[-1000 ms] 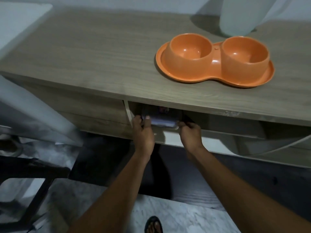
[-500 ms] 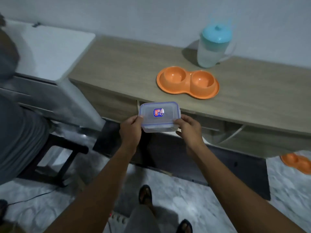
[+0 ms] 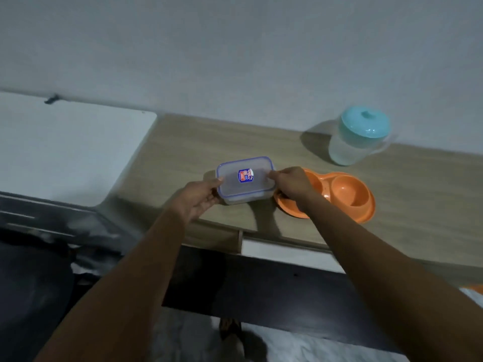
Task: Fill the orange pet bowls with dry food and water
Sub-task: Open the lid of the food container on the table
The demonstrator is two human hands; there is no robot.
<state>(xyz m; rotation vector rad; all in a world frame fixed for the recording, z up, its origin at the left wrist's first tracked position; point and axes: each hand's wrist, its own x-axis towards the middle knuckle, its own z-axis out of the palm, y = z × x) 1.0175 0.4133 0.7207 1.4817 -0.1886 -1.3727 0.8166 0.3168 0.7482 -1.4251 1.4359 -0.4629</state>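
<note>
Head cam: both hands, left hand point(image 3: 198, 198) and right hand point(image 3: 291, 182), pinch the lidded container point(image 3: 245, 180) mid-frame, beside the orange bowls point(image 3: 345, 194) on the surface point(image 3: 183, 142). Looks light, stiff, kinda slick; hold its short ends.

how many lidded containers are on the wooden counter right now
2. A clear rectangular plastic box with a blue-edged lid is held between the left hand and right hand; a translucent jug with a teal lid stands near the wall, behind the orange double pet bowl.

orange pet bowls point(image 3: 347, 194) partly hidden behind right hand point(image 3: 292, 182), container point(image 3: 245, 180) contents unclear
</note>
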